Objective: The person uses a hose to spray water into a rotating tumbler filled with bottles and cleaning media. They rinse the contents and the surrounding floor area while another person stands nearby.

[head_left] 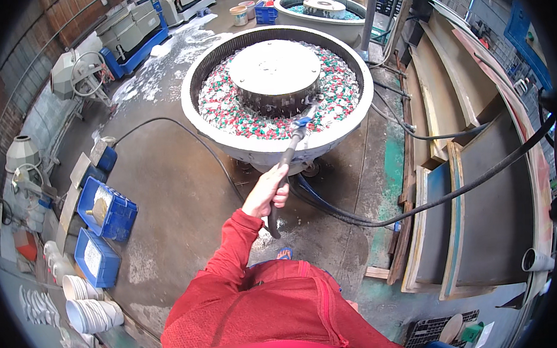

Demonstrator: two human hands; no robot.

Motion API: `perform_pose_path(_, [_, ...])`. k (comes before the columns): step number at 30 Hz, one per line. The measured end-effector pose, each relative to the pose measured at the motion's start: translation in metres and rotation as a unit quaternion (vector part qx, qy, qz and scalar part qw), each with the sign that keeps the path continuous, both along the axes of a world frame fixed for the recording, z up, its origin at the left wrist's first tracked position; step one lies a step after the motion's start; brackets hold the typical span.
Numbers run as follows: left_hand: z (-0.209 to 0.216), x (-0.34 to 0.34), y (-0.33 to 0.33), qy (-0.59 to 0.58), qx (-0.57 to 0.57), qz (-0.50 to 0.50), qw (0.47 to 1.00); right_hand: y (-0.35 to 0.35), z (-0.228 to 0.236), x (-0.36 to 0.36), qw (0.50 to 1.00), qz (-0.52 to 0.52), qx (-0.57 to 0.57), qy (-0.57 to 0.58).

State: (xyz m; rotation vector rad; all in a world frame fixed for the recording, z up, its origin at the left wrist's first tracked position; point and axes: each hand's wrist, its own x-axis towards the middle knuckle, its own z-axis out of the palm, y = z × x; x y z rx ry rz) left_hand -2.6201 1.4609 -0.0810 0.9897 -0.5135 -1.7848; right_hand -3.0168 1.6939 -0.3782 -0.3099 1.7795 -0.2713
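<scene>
My left hand point(268, 190), at the end of a red sleeve, is closed around a long dark-handled tool point(288, 153). Its blue and metallic head point(301, 122) reaches over the near rim of a big round white tub point(216, 128). Small red, green and white pieces point(224, 107) fill the ring inside this tub, around a raised white central hub point(275, 66). The tool's head is too small to make out its exact kind, and I cannot tell whether it touches the pieces. My right hand does not show; red clothing fills the lower middle.
Black hoses point(444, 202) run across the floor to the tub's base. Blue bins point(107, 214) and white buckets point(94, 315) line the left. Boards point(491, 210) lean along the right. Behind stands a second round tub point(353, 28). The concrete floor looks wet.
</scene>
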Motion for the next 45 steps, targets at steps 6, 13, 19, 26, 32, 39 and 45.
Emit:
perform_pose_path(6, [0.007,-0.013,-0.007,-0.017,-0.064,0.055,0.996,-0.031,-0.020,0.000,0.997,-0.050,-0.052,0.011])
perform_pose_path(13, [0.003,0.006,-0.001,-0.013,-0.061,0.160,0.985,-0.061,-0.026,0.015,0.999,0.006,-0.043,-0.012])
perform_pose_path(19, [-0.010,0.008,0.016,-0.045,-0.019,0.255,0.966,-0.096,-0.017,-0.035,0.989,0.137,-0.030,0.052])
perform_pose_path(26, [-0.031,-0.053,0.046,-0.076,0.063,0.216,0.971,-0.160,-0.035,-0.129,0.997,0.037,-0.065,0.024])
perform_pose_path(32, [-0.032,-0.127,0.050,-0.135,0.059,0.213,0.966,-0.213,-0.021,-0.144,0.987,0.155,-0.019,0.038])
perform_pose_path(39, [-0.019,-0.189,-0.009,-0.135,-0.050,0.112,0.983,-0.260,-0.026,-0.119,0.970,0.221,-0.096,-0.031])
perform_pose_path(45, [-0.007,-0.206,-0.047,-0.080,-0.076,0.125,0.986,-0.274,0.041,-0.057,0.918,0.188,-0.337,-0.092])
